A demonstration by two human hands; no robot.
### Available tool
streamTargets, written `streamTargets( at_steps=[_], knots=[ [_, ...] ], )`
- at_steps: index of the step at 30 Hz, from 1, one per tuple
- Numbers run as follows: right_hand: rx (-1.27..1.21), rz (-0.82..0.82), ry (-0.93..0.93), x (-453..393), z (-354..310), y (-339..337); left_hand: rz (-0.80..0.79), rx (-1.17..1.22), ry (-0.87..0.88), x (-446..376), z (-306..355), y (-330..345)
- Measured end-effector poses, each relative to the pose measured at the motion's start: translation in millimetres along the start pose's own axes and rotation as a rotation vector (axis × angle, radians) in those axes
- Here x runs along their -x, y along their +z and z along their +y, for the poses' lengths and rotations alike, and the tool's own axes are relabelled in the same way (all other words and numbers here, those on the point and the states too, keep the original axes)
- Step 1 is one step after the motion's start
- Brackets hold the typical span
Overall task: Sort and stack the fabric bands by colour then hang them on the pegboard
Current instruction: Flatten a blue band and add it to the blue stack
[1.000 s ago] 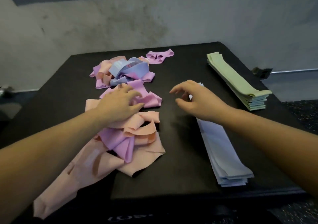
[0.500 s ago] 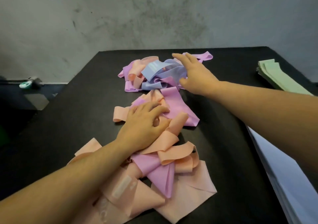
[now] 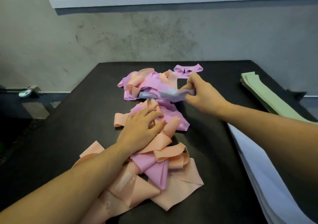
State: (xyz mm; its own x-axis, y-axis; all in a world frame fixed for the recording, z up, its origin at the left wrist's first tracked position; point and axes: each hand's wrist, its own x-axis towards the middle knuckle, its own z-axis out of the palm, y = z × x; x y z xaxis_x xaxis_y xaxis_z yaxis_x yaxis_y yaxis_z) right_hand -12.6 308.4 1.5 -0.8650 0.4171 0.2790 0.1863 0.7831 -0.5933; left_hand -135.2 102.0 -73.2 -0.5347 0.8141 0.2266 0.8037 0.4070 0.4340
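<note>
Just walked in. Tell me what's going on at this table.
A person is sorting fabric bands by colour on a black table. The right hand pinches a pale blue band at the far tangle, while the left hand rests on the pink and peach pile. A green stack and a pale blue stack lie at the right.

White stack [image 3: 268, 177] and green stack [image 3: 268, 96] cut by right edge, blue band [image 3: 172, 94] perhaps part-buried.

The left hand [image 3: 141, 127] lies flat, palm down, with its fingers spread out and pointing away. Its bare arm comes in from the bottom left. The right hand [image 3: 199, 93] reaches farther out, its fingers and thumb curled and pinching. Its arm comes from the right.
</note>
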Motion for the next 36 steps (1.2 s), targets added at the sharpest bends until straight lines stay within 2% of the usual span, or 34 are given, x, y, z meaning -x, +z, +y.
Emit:
streamTargets(
  at_steps=[7, 10, 15, 17, 23, 27, 32, 36],
  knots=[
    [-0.194, 0.062, -0.005, 54, -34, -40, 0.082, -0.078, 0.033, -2, 29, -22],
    [-0.250, 0.084, -0.010, 74, -49, -57, 0.035, 0.120, 0.050, -1, 64, -43],
    [-0.326, 0.106, -0.010, 109, -73, -85, -0.158, 0.486, 0.058, 19, 123, -63],
    [-0.360, 0.092, -0.011, 122, -82, -93, -0.188, 0.604, 0.066, 30, 143, -65],
    [-0.453, 0.111, -0.032, 158, -104, -114, -0.155, 0.692, 0.095, 67, 182, -66],
    [-0.477, 0.122, -0.030, 181, -117, -127, -0.060, 0.757, 0.060, 91, 211, -73],
    [-0.477, 0.169, 0.015, 209, -130, -132, -0.115, 0.912, -0.040, 119, 235, -84],
    [-0.706, 0.148, 0.151, 229, -135, -135, -0.092, 0.969, -0.108, 137, 243, -89]
  ],
)
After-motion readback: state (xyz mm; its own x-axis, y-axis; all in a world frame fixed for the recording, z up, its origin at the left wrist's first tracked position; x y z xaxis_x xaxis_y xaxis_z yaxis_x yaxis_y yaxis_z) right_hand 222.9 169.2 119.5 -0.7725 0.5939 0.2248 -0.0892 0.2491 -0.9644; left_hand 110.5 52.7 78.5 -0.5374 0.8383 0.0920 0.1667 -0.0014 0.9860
